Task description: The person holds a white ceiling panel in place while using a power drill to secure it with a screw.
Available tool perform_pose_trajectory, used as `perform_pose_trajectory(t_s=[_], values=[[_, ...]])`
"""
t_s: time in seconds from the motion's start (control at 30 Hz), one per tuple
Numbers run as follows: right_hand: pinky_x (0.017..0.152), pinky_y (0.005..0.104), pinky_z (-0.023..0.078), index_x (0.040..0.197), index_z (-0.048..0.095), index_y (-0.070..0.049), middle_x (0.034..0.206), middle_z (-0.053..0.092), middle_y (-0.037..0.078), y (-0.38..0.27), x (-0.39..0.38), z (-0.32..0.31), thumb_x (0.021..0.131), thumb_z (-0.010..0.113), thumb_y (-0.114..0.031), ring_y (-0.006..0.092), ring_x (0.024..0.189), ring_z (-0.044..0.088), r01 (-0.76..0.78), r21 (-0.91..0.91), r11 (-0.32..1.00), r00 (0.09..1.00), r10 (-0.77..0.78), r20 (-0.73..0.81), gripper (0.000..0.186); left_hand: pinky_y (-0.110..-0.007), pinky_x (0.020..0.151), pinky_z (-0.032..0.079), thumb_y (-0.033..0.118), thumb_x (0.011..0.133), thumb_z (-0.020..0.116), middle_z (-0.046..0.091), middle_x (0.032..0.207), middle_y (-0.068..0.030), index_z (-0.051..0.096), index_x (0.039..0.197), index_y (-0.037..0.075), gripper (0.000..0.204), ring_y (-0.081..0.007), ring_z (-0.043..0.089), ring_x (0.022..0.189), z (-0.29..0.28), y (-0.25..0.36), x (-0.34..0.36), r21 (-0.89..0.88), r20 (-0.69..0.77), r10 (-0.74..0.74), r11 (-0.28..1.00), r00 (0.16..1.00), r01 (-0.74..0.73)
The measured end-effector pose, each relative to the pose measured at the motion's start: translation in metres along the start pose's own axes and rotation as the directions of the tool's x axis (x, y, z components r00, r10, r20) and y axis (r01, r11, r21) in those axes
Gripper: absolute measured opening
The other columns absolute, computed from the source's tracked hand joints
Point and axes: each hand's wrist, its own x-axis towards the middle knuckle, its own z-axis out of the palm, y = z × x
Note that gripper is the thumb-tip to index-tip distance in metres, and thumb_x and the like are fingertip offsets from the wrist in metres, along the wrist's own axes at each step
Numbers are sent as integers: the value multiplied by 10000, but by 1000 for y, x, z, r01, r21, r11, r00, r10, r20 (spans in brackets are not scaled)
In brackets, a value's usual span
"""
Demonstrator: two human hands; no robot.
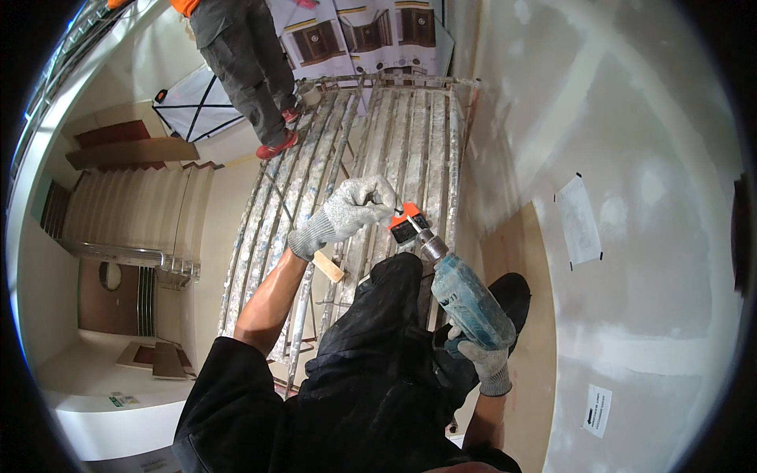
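Observation:
My left hand [355, 206], in a grey knit glove, pinches a small dark piece, too small to name, at the tip of a blue cordless drill [473, 303]. My right hand [482, 364], also gloved, is closed on the drill's handle, with the bit angled up toward my left fingers. An orange-and-black object [407, 226] shows just behind the bit. A small pale wooden block [328, 266] is visible below my left wrist, over the paint-spattered scaffold platform [422, 150].
A co-worker's legs [252, 79] in red shoes stand at the platform's far left. A pale wall [631, 158] runs along the right. Stairs with a railing [142, 252] lie lower at the left. Printed boards [371, 31] and folded white fabric [189, 110] are at the back.

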Motion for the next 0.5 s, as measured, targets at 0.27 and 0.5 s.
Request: perform_pose_trajectory(t_s=[0.27, 0.5], values=[[971, 380, 565, 1451, 475, -41, 1141, 729, 122, 4, -9, -19, 746, 890, -68, 210, 1047, 703, 29, -106, 994, 999, -32, -30, 818, -274, 779, 510, 80, 937, 729, 660, 957, -23, 637, 953, 36, 103, -97, 605, 850, 7, 5, 17, 150, 39, 4, 989, 999, -10], [890, 377, 569, 1220, 668, -8, 1074, 730, 105, -11, -17, -6, 769, 911, -176, 221, 995, 696, 62, -87, 994, 996, -68, -58, 539, -288, 785, 519, 26, 914, 701, 631, 939, -30, 619, 947, 26, 89, -102, 595, 860, 19, 21, 22, 41, 131, 12, 999, 991, -17]])
